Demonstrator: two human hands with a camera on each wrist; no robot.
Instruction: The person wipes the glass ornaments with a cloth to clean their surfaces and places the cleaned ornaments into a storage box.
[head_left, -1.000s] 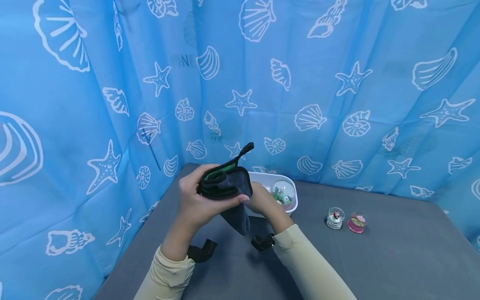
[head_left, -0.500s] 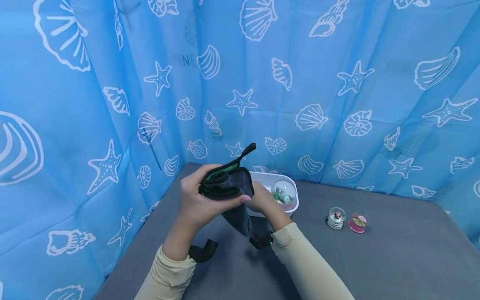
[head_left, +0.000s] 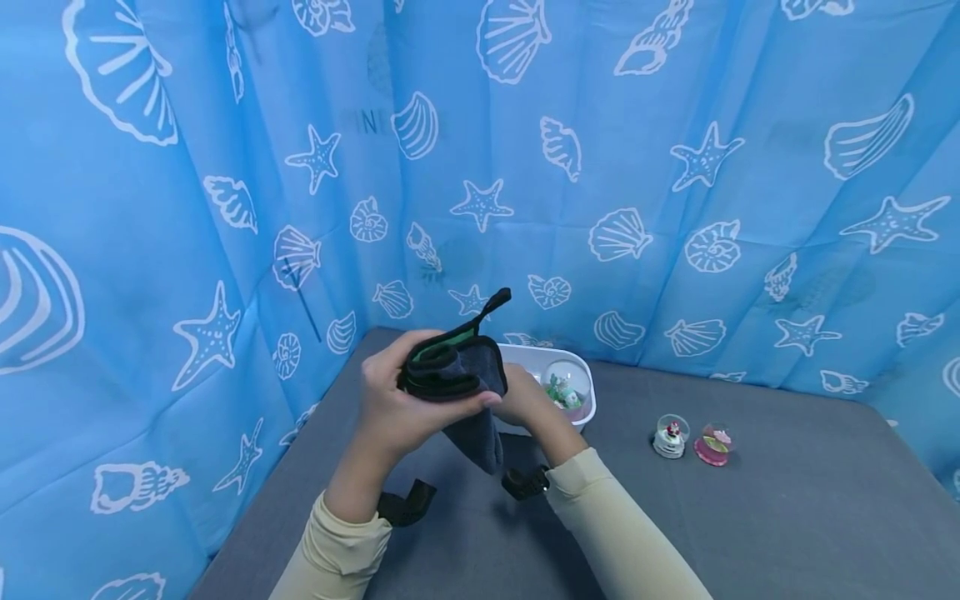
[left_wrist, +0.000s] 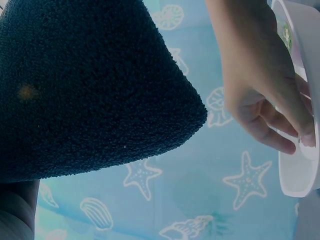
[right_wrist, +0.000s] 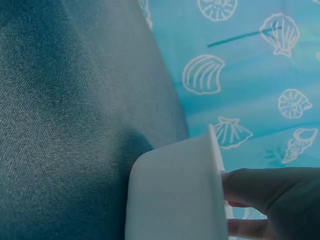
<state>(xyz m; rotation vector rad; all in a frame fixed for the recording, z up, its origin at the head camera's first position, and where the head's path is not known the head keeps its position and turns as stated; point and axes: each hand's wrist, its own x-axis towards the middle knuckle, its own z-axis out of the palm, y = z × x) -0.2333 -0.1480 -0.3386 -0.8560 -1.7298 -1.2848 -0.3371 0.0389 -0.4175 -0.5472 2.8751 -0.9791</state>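
My left hand grips a folded dark grey microfiber cloth above the table, thumb along its near side. The cloth has black edging, a green strip and a black hanging loop that sticks up; its lower corner hangs in a point. In the left wrist view the cloth fills the left side. My right hand reaches down into a white plastic basin, fingers bent beside something whitish inside; I cannot tell whether they hold it. From the head view, the cloth hides those fingers. A snow globe with green figures sits in the basin's right end.
Two small snow globes stand on the grey table to the right: one with a white base and red figure, one with a pink base. A blue curtain with white shells and starfish hangs behind and at left.
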